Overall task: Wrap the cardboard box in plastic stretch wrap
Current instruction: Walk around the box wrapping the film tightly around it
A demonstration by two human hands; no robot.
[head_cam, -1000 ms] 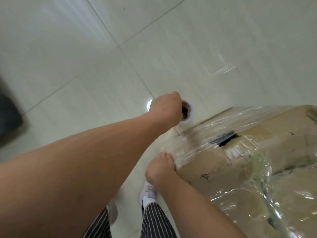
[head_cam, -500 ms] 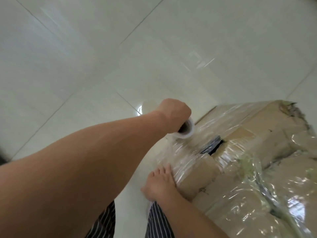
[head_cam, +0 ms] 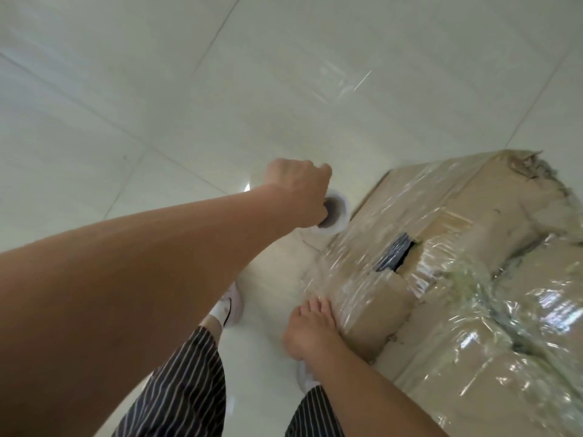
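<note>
The stretch wrap roll (head_cam: 336, 212) is gripped at its upper end by the left hand (head_cam: 296, 193), fingers curled, and is held roughly upright just beside the cardboard box (head_cam: 467, 234) corner, prob. so the film (head_cam: 328, 257) is paid out taut btwn roll & box. The right hand (head_cam: 310, 326) is laid flat, fingers straight, against the box's near side, w/ nothing held. It is judged to pin the film edge so it isn't dragged loose under tension. The box is set on the tiled floor (head_cam: 157, 105) at right, w/ film layers already over its top & torn flap. Striped trousers (head_cam: 183, 383) & a white shoe (head_cam: 232, 302) are seen below.
</note>
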